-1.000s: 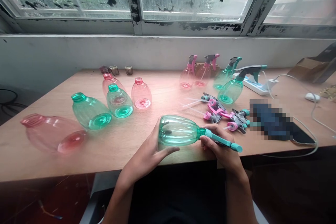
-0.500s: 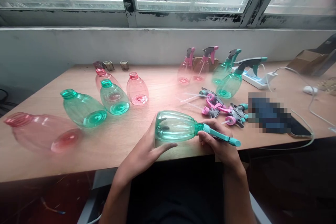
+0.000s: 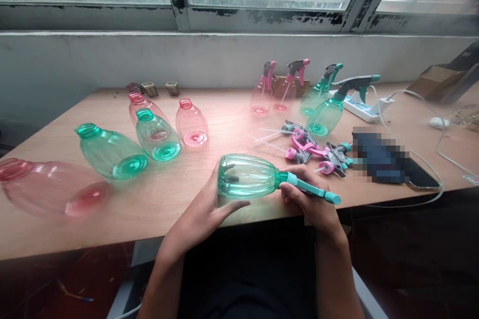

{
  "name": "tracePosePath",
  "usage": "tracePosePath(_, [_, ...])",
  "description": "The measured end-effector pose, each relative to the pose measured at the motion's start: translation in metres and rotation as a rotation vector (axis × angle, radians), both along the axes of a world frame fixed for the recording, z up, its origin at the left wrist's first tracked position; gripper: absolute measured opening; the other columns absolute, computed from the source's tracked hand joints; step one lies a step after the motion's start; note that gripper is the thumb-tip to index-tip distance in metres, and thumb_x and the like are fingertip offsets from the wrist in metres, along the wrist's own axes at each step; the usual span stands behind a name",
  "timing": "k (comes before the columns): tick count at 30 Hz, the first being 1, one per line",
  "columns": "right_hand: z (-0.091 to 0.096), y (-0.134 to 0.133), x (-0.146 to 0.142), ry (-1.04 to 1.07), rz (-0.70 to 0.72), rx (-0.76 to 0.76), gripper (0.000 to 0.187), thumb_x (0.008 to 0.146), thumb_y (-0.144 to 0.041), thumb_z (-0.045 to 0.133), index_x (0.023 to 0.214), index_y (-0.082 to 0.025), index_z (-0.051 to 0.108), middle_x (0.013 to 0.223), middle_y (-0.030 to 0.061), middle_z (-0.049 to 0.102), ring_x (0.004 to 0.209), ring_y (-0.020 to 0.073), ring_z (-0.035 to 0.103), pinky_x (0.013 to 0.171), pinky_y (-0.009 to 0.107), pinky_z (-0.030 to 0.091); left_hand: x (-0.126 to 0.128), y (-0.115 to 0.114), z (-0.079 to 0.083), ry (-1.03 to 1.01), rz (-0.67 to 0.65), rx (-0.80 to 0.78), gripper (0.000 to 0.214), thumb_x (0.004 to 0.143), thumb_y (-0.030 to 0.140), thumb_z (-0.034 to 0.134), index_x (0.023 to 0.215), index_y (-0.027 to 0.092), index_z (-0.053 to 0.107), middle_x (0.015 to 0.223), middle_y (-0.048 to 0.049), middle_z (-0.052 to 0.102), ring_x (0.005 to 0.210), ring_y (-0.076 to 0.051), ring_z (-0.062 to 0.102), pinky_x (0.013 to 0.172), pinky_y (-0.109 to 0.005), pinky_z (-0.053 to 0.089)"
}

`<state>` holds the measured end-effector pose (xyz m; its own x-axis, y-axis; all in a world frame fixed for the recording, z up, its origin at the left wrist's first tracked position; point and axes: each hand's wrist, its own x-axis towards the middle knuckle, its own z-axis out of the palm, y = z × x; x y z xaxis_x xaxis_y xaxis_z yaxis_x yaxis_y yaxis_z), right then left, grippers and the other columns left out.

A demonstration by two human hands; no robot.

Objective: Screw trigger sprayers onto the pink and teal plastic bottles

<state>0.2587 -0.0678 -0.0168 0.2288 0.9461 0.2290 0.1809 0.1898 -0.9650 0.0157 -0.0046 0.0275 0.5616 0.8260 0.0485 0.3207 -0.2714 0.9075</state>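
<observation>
A clear green spray bottle (image 3: 247, 176) lies sideways between my hands above the front edge of the table. My left hand (image 3: 209, 209) cups its base; the fingers pass behind and show through the plastic, and the thumb stretches below it. At the neck, my right hand (image 3: 310, 199) is closed around the turquoise-and-grey trigger sprayer (image 3: 314, 190), thumb near the collar. The sprayer points right and meets the bottle's neck; whether it is fully tightened I cannot tell. Beyond my right hand lies a pile of loose pink, grey and turquoise sprayer heads (image 3: 312, 148) with tubes.
Open red bottles (image 3: 192, 124) and green bottles (image 3: 112, 154) stand on the left. Bottles with sprayers, pink (image 3: 290, 87) and green (image 3: 325, 114), stand at the back right. A power strip (image 3: 361, 107), a phone (image 3: 422, 174) and cables lie on the right.
My view has shifted slightly, so the table and bottles sit a little higher and further left. Both hands keep the same hold on the green spray bottle.
</observation>
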Motion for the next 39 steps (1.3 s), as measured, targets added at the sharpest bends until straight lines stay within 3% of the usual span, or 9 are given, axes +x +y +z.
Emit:
tracePosePath(6, [0.0000,0.0011,0.0004,-0.001,0.005,0.017,0.024,0.086,-0.036,0.082,0.101,-0.023,0.069,0.069,-0.0045,0.067,0.057,0.0134,0.062,0.056,0.024,0.052,0.0000,-0.0002,-0.0009,0.019,0.007,-0.006,0.072,0.087,0.056,0.072,0.149,0.036,0.040,0.151,-0.0010,0.057,0.132,-0.024,0.057,0.124,-0.040,0.043])
tracePosePath(21, [-0.0003,0.0009,0.0004,0.026,0.001,0.001,0.024,0.086,-0.036,0.084,0.101,-0.024,0.069,0.075,-0.0040,0.069,0.060,0.0118,0.060,0.057,0.023,0.049,-0.0014,0.0007,-0.0047,0.041,0.017,-0.014,0.070,0.087,0.054,0.074,0.147,0.042,0.041,0.140,0.0042,0.061,0.129,-0.019,0.057,0.122,-0.031,0.043])
tracePosePath(30, [-0.0004,0.0014,0.0002,0.014,0.004,0.011,0.023,0.086,-0.036,0.083,0.101,-0.024,0.070,0.076,-0.0042,0.069,0.060,0.0116,0.061,0.058,0.023,0.048,-0.0013,0.0007,-0.0028,0.038,0.017,-0.011,0.072,0.087,0.055,0.073,0.149,0.043,0.038,0.149,0.0052,0.057,0.133,-0.020,0.055,0.125,-0.033,0.040])
tracePosePath(39, [-0.0001,0.0015,-0.0007,-0.016,-0.018,-0.017,0.024,0.086,-0.038,0.082,0.100,-0.023,0.071,0.076,-0.0025,0.069,0.062,0.0140,0.060,0.060,0.027,0.047,-0.0013,-0.0006,-0.0015,0.040,0.021,-0.016,0.085,0.087,0.056,0.072,0.156,0.041,0.025,0.161,0.0032,0.046,0.138,-0.022,0.053,0.129,-0.038,0.037])
